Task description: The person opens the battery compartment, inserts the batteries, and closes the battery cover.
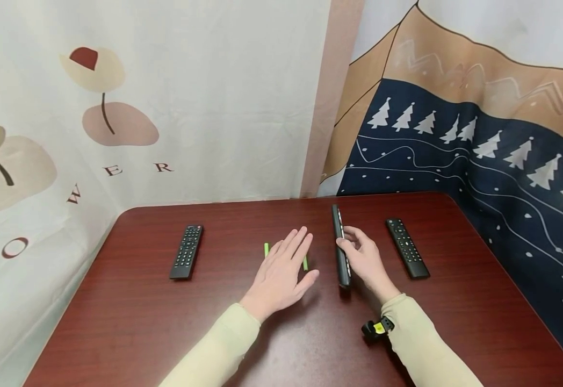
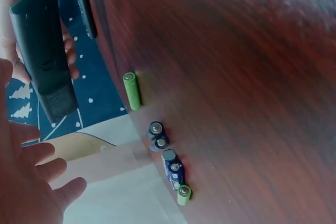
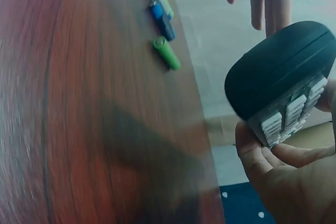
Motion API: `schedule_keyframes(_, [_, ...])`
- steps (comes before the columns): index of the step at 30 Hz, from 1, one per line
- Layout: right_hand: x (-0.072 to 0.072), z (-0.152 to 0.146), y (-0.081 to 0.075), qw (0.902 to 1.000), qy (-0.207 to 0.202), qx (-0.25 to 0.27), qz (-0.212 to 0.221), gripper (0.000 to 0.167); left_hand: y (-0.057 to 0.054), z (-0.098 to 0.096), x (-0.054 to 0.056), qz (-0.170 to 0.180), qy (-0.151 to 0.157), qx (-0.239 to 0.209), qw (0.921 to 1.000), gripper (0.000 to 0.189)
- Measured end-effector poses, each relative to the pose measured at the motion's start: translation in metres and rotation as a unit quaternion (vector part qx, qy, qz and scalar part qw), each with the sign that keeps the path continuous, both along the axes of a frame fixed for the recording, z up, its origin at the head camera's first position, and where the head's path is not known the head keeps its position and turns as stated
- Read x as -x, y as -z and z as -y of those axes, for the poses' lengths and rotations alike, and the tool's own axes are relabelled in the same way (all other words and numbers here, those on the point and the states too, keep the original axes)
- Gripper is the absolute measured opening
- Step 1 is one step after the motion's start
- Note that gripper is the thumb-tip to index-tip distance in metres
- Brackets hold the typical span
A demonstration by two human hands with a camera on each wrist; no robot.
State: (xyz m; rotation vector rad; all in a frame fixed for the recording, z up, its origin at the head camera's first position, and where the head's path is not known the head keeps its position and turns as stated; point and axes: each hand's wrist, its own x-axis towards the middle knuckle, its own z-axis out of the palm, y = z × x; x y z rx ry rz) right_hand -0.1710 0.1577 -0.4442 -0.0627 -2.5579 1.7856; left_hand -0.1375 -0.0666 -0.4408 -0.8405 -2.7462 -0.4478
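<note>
My right hand (image 1: 365, 258) grips a black remote control (image 1: 341, 247), which stands on its long edge above the table, buttons turned toward the palm. In the left wrist view the back of that remote (image 2: 44, 56) shows. My left hand (image 1: 283, 269) hovers palm down with straight, spread fingers and holds nothing. It hides most of a small group of batteries in the head view. Green batteries (image 2: 132, 92) and several blue batteries (image 2: 176, 174) lie on the table there. The right wrist view also shows a green battery (image 3: 167, 53) beside blue ones.
A second black remote control (image 1: 187, 251) lies at the left of the brown table (image 1: 131, 333). A third remote control (image 1: 407, 248) lies to the right of my right hand. Printed curtains (image 1: 233, 107) hang behind the table's back edge.
</note>
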Motion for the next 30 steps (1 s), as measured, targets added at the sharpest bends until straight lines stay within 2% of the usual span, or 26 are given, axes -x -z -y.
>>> schedule_keyframes(6, [-0.003, 0.010, -0.002, 0.9960, 0.000, 0.080, 0.038, 0.044, -0.003, -0.002, -0.004, -0.001, 0.008, -0.026, 0.9996, 0.072])
schedule_keyframes(9, [-0.004, 0.014, -0.002, 0.9918, -0.004, 0.117, 0.051, 0.045, -0.003, -0.003, -0.006, 0.012, 0.006, -0.037, 0.9992, 0.072])
schedule_keyframes(13, [-0.006, 0.020, -0.003, 0.9821, -0.019, 0.176, 0.063, 0.046, -0.002, -0.004, -0.008, 0.027, 0.005, -0.052, 0.9983, 0.073])
schedule_keyframes(17, [-0.009, 0.025, -0.003, 0.9722, -0.032, 0.221, 0.069, 0.046, -0.001, -0.005, -0.011, 0.025, 0.008, -0.062, 0.9977, 0.073])
schedule_keyframes(21, [-0.010, 0.029, -0.002, 0.9659, -0.042, 0.246, 0.070, 0.048, -0.001, -0.006, -0.014, 0.015, 0.015, -0.074, 0.9970, 0.074])
schedule_keyframes(24, [-0.012, 0.031, -0.002, 0.9653, -0.044, 0.247, 0.073, 0.049, -0.001, -0.008, -0.016, 0.006, 0.023, -0.078, 0.9967, 0.075])
schedule_keyframes(30, [-0.014, 0.035, -0.003, 0.9653, -0.037, 0.246, 0.079, 0.051, -0.002, -0.010, -0.019, 0.011, 0.029, -0.072, 0.9969, 0.075])
